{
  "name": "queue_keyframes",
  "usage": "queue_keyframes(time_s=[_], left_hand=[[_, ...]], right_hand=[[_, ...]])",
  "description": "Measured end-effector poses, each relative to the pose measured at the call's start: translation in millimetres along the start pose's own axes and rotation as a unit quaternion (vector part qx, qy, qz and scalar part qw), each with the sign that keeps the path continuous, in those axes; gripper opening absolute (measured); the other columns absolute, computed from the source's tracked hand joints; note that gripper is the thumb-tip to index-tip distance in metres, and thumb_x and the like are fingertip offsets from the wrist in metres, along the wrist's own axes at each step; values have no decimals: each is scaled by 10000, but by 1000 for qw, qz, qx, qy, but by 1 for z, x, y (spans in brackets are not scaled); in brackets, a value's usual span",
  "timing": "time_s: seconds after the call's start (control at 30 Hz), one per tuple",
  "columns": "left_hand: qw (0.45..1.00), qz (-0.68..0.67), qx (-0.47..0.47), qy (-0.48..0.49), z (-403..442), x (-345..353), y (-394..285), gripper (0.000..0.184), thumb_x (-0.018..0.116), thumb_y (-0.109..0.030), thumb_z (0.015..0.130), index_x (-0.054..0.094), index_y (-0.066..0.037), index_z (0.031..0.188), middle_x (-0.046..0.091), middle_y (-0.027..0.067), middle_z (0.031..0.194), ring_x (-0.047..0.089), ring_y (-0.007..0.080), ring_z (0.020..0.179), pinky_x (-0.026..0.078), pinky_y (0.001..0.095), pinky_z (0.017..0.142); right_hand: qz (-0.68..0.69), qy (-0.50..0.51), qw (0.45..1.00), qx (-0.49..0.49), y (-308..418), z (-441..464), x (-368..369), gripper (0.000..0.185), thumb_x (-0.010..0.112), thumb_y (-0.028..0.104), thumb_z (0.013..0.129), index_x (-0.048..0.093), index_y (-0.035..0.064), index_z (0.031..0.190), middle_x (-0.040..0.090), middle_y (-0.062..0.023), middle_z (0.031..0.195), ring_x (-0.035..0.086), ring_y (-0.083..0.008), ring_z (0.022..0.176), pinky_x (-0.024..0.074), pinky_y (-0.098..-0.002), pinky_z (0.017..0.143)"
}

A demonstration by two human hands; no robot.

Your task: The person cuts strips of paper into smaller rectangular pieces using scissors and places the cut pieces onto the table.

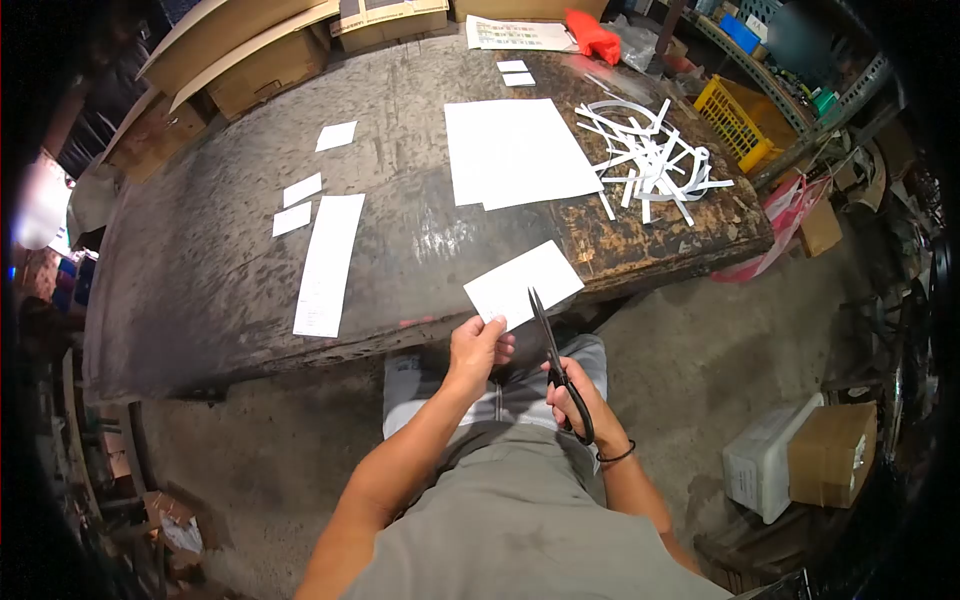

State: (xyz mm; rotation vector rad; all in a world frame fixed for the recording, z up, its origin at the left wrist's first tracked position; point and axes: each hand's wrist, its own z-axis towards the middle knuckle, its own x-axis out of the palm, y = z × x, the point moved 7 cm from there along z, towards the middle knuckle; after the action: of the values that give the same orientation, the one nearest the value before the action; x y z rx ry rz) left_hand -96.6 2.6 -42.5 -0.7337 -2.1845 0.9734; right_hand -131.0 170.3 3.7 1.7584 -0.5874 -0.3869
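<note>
My left hand (481,350) pinches the lower left edge of a white paper piece (520,283), held over the table's front edge. My right hand (578,390) is wrapped round the handles of black scissors (552,350). The scissor blades point away from me and lie at the paper's lower edge, looking nearly closed. Beyond the held piece is a stack of large white sheets (520,153). On the left of the table rests a long printed paper strip (329,265), with small white cards (302,187) near it.
Curled white paper scraps (655,160) are heaped at the table's right. Cardboard boxes (265,70) line the far left edge. A red item (593,37) and printed sheets (515,35) lie at the back. A yellow crate (733,120) is beyond the right edge.
</note>
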Motion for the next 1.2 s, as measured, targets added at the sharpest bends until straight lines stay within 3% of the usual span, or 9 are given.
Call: queue_keyframes(time_s=[0.27, 0.43, 0.63, 0.8, 1.07, 1.2], left_hand=[[994, 30, 89, -48, -9, -51, -6, 257, 597, -225, 848, 603, -14, 994, 636, 81, 848, 588, 141, 676, 494, 269, 595], [995, 0, 87, -44, -13, -37, -7, 263, 586, -221, 868, 592, -17, 1033, 644, 83, 932, 612, 161, 738, 515, 294, 647], [994, -36, 87, -48, -14, -32, -10, 272, 573, -219, 884, 568, -16, 1066, 641, 93, 970, 635, 186, 807, 529, 304, 669], [992, -80, 81, -49, -15, -28, -11, 271, 567, -212, 888, 554, -6, 1064, 637, 108, 976, 643, 207, 808, 538, 318, 680], [989, -121, 80, -39, -11, -26, -8, 222, 545, -189, 907, 548, -3, 1028, 641, 123, 964, 651, 192, 780, 554, 290, 661], [989, -120, 77, -37, -12, -27, -9, 237, 546, -174, 899, 536, 0, 1060, 635, 130, 970, 649, 210, 790, 556, 293, 653]], right_hand=[[-7, 13, 1000, 14, -24, 12, 5, 624, 578, 531, 853, 419, 33, 1195, 468, 23, 688, 454, -38, 526, 371, -184, 466], [-21, 17, 999, 25, -24, 20, 10, 618, 592, 519, 851, 418, 39, 1198, 452, 30, 680, 444, -40, 521, 366, -185, 467], [-74, 15, 997, -21, -20, 4, 7, 491, 571, 389, 896, 419, 42, 1209, 455, 30, 686, 445, -45, 532, 371, -193, 479], [-68, 32, 995, 58, -29, -20, 10, 493, 571, 366, 894, 412, 48, 1236, 489, -2, 666, 504, -100, 547, 407, -262, 507], [-90, 13, 993, 75, -24, -9, 28, 449, 569, 304, 895, 414, 25, 1210, 513, -43, 657, 529, -134, 544, 420, -284, 512], [-128, 34, 990, 49, -21, 3, 31, 450, 505, 361, 930, 407, 43, 1233, 493, 2, 693, 497, -72, 554, 429, -223, 513]])
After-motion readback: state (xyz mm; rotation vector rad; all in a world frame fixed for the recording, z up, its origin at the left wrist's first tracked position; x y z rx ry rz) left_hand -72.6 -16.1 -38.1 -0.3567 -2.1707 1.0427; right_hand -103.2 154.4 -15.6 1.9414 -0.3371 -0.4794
